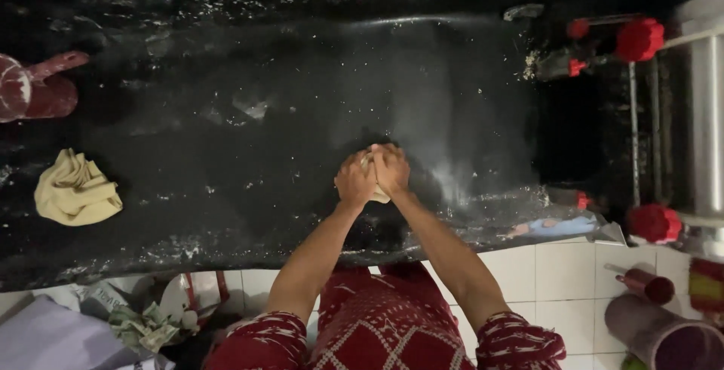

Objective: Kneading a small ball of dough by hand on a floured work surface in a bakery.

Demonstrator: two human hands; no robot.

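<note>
Red patterned sleeves (520,343) and a matching garment filled the bottom edge of the view, closest to the camera, with two bare forearms reaching away from them over a black, flour-dusted counter (249,151). Both hands met at the middle of that counter. Left hand (356,180) and right hand (392,170) were pressed side by side, fingers curled down and closed around a small pale lump of dough (379,195), only slivers of which showed between and just under the palms. The dough sat directly beneath the hands, touching both and resting on the counter.

Judging by the scene, the kneading or shaping looked to be underway rather than finished: the lump was still bunched under the hands, not flattened or set aside, and white flour streaks were spread over the counter just beyond and right of the hands.

Well to the left of the hands lay a crumpled yellow cloth (75,189), and beyond it, at the far left edge, a red scoop-like vessel (34,87). Well to the right of the hands stood a metal roller machine (701,113) with red knobs (639,39). Near the person's feet, white floor tiles (562,272) showed, with a cylindrical container (660,332) lying to the right.
</note>
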